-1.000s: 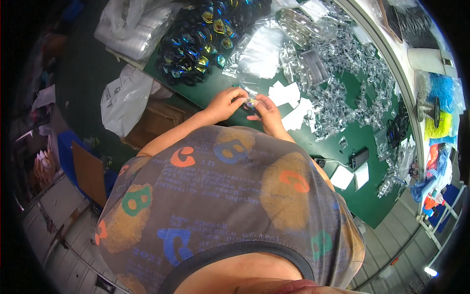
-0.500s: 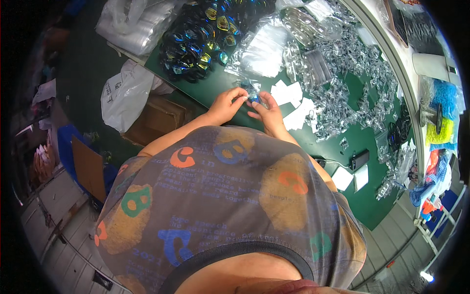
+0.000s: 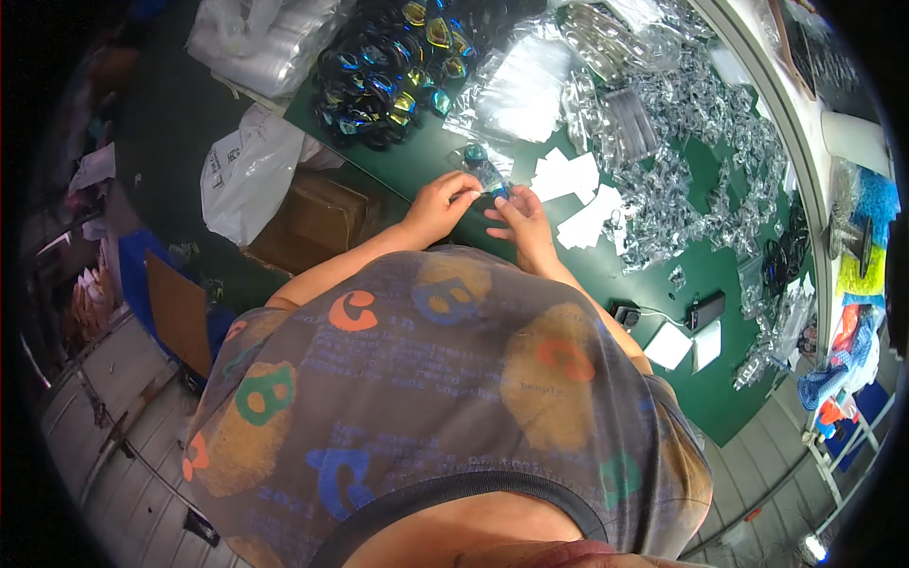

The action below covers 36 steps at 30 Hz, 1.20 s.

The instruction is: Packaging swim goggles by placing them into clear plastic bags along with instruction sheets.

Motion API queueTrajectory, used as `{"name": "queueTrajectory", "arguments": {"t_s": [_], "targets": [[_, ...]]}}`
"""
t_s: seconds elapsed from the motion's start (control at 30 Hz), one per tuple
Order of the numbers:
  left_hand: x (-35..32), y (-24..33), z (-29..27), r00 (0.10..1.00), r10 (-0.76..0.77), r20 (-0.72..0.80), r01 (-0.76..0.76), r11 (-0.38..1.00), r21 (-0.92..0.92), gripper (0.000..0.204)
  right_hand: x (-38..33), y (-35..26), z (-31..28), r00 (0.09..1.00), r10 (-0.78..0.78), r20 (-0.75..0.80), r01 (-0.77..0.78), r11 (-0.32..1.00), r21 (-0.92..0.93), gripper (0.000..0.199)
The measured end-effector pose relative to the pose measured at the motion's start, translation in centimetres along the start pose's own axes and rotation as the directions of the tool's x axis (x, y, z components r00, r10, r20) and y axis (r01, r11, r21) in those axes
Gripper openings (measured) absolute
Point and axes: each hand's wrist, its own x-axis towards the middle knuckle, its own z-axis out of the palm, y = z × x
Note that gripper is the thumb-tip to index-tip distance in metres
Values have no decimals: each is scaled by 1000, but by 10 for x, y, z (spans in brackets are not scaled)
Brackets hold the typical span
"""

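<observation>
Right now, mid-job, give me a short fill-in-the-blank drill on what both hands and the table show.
1. The left hand and right hand together hold a small clear ____ with a dark item inside.
2. The table top is coloured ____.
3. The pile of tinted goggles lies on the table's far ____ side.
4. Beside the right hand lie white ____ cards.

Missing words: bag; green; left; paper
</observation>
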Motion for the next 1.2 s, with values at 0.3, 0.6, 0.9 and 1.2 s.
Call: {"name": "queueTrajectory", "arguments": {"t_s": [0.3,0.6,0.9,1.2], "targets": [[7,-17,-7,999,-35,29,41,972,-231,10,-1,-9,9,981,13,193,-32,995,97,66],[8,-11,-22,998,-48,-41,41,988,-149,9,3,1,16,956,-89,279,48,988,150,44],[10,27,-25,978,177,113,-192,973,132,7,13,14,34,988,-103,113,110,992,-57,14],[22,31,-35,971,123,206,-121,992,-21,10,9,-3,32,957,-265,117,278,954,-112,13]]}}
